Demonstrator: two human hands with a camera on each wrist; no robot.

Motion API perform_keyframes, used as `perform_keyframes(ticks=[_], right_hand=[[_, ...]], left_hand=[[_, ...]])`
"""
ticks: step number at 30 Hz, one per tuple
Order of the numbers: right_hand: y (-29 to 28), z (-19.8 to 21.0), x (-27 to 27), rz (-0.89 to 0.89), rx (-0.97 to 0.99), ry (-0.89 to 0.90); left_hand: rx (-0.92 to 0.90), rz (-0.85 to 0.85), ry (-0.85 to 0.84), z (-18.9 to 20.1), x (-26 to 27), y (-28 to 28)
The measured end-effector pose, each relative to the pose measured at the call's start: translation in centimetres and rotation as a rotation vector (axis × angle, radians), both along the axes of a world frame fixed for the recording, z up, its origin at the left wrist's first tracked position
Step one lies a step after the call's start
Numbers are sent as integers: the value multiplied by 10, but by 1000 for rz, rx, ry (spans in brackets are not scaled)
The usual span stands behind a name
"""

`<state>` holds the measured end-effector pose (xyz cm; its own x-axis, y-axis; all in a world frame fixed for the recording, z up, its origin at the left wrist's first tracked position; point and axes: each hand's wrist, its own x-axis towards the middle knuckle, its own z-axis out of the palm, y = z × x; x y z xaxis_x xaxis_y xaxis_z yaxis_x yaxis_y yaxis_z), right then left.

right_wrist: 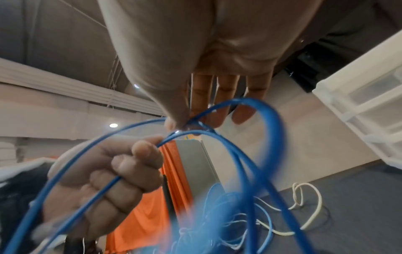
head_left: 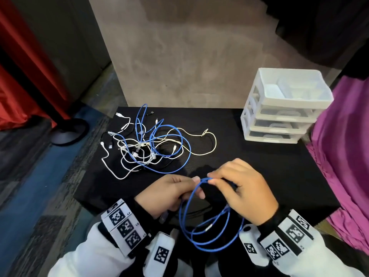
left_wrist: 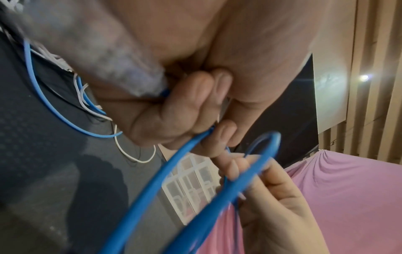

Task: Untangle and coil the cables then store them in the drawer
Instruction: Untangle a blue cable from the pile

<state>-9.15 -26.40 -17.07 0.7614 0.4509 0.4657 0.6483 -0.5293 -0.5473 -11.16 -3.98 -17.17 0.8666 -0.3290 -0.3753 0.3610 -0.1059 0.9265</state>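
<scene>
Three closed drawers (head_left: 283, 113) were seen under a top tray (head_left: 321, 97) holding small white boxes. Blue cable (head_left: 207, 234) was gripped by left hand (head_left: 169, 193) and pinched by right hand (head_left: 247, 191).

From the head we look steeply down across the black cloth-covered table (head_left: 249, 162). Our left wrist camera sits close under the palm, facing right toward the white plastic drawer unit (left_wrist: 191, 185). Our right wrist camera, equally close, faces left; both share the looped blue cable (right_wrist: 250, 154).
</scene>
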Motion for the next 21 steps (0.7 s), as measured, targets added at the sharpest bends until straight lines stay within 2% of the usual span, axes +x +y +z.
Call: perform_keyframes(ticks=[4, 8, 10, 14, 17, 21], right_hand=[[-19, 9, 6, -120, 103, 103], [-43, 15, 11, -23, -16, 191], [-57, 17, 13, -10, -41, 291], [-89, 13, 23, -101, 79, 503], [-114, 19, 30, -239, 205, 483], [-147, 25, 36, -438, 563, 483]], left_hand=[[48, 49, -104, -4, 4, 4], [118, 64, -154, -6, 10, 15], [147, 75, -151, -5, 13, 22], [227, 149, -150, -8, 17, 44], [296, 319, -165, -11, 20, 68], [119, 675, -51, -10, 18, 99]])
